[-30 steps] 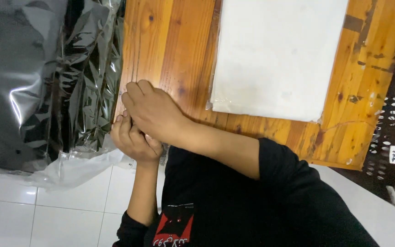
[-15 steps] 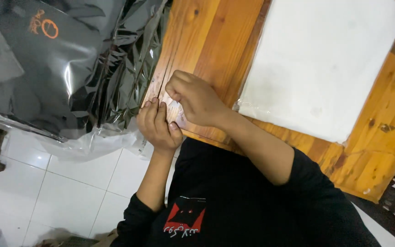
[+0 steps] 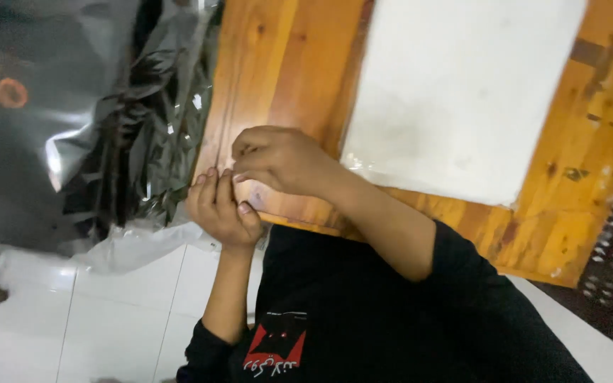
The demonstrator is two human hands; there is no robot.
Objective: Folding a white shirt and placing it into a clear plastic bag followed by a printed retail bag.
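**Ana:** At the near edge of a wooden table point(image 3: 285, 64), seen from above, two bare hands are meeting. Which is which?

**Ben:** With the view being tilted, the left hand point(image 3: 220, 209) is sitting lower, at the table's edge, palm turned up and fingers curling upward. The right hand point(image 3: 282, 162) is arching over it from the right, its forearm coming out of a black sleeve point(image 3: 462, 284).

**Ana:** What are they holding?

**Ben:** Something very small is being pinched where the fingertips are meeting, just above the table's edge. It is too small and blurred to name. The right grip is drawn together, thumb pressing against the fingers; the left grip is half curled, its fingertips touching the right hand's. Whether either is truly clamping anything, I cannot tell.

**Ana:** What is lying around them?

**Ben:** Just left of the hands, crinkled shiny grey plastic bags point(image 3: 108, 128) are piling up beside the table, one showing an orange mark. A clear plastic sheet point(image 3: 143, 245) is trailing beneath them over a white tiled floor point(image 3: 72, 333). On the table, right of the hands, a large white sheet point(image 3: 462, 92) is lying flat, near the right wrist. The person is wearing a black shirt with a red and white print point(image 3: 271, 351).
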